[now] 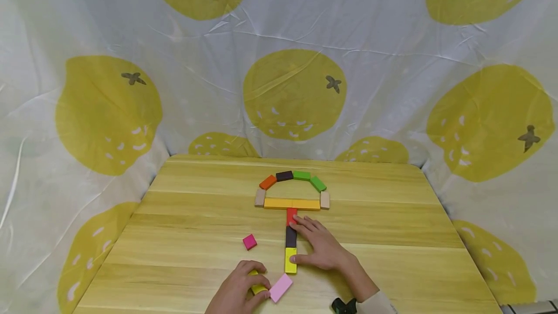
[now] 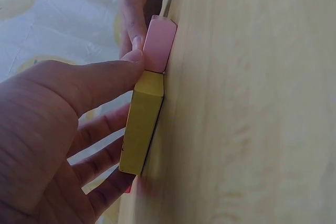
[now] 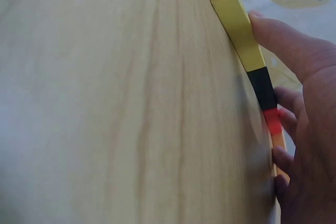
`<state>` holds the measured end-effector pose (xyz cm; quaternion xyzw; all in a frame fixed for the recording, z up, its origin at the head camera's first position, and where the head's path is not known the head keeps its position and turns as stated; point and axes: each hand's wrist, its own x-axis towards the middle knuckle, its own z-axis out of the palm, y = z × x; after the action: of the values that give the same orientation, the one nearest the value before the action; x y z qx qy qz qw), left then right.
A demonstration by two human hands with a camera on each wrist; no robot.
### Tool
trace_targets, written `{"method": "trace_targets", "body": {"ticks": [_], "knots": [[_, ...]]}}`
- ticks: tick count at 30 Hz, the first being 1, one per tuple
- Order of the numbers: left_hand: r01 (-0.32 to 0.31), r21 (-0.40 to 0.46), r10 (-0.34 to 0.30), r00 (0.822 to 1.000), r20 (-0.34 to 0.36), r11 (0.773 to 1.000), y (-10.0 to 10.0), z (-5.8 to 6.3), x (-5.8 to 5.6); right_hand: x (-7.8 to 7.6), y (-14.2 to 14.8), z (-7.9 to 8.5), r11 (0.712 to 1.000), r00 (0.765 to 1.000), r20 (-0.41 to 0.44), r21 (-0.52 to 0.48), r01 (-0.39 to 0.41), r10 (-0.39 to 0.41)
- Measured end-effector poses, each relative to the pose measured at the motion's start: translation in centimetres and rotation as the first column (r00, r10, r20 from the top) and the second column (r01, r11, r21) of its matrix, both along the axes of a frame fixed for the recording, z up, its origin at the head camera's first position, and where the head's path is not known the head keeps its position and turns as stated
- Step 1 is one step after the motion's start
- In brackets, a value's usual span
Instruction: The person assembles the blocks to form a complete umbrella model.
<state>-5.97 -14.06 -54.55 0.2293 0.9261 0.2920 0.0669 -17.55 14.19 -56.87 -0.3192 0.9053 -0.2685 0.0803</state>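
My left hand (image 1: 241, 287) grips a yellow block (image 2: 142, 124) low at the table, its thumb near the end that meets a pink block (image 1: 281, 288). That pink block lies slanted below a straight column of blocks. The column runs from a red block (image 1: 291, 216) through a black block (image 1: 290, 237) to another yellow block (image 1: 290, 260). My right hand (image 1: 324, 246) rests along the column's right side, fingertips on the red block and thumb on the column's yellow block. In the right wrist view, its fingers (image 3: 283, 158) lie loosely spread beside the row.
Above the column, two orange-yellow blocks (image 1: 279, 203) form a bar. Natural wood blocks (image 1: 259, 198) stand at its ends, under an arch of orange (image 1: 268, 182), black (image 1: 285, 176) and green blocks (image 1: 302, 176). A magenta cube (image 1: 250, 242) sits left. A lemon-print curtain (image 1: 383, 110) surrounds the wooden table (image 1: 174, 236).
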Motion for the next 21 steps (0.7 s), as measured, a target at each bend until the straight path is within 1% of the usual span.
{"method": "trace_targets", "body": {"ticks": [6,10,13,16,19,21], "knots": [[-0.011,-0.007,0.011,1.000,0.021,1.000,0.0,-0.1,-0.1,-0.1,0.0,0.0,1.000,1.000,0.003,0.008,0.005,-0.005],[-0.028,-0.014,0.029,1.000,0.010,1.000,0.1,-0.3,0.0,-0.1,0.0,-0.2,1.000,1.000,0.001,0.013,0.006,-0.006],[-0.064,-0.019,0.065,0.998,0.013,0.998,0.1,-0.4,0.0,-0.1,0.0,-0.2,1.000,1.000,0.000,0.012,0.003,-0.003],[-0.109,-0.030,0.109,0.994,0.019,0.994,-0.2,-0.2,-0.4,-0.1,0.0,-0.2,1.000,1.000,0.001,0.012,0.001,-0.001],[-0.149,-0.044,0.148,0.989,-0.016,0.988,-0.6,0.2,-0.9,-0.1,0.0,-0.2,1.000,1.000,0.001,0.015,0.003,-0.003],[-0.167,-0.037,0.165,0.984,-0.069,0.985,-1.0,0.4,-1.4,-0.1,0.0,-0.2,1.000,1.000,0.004,0.017,0.001,-0.002]]}}
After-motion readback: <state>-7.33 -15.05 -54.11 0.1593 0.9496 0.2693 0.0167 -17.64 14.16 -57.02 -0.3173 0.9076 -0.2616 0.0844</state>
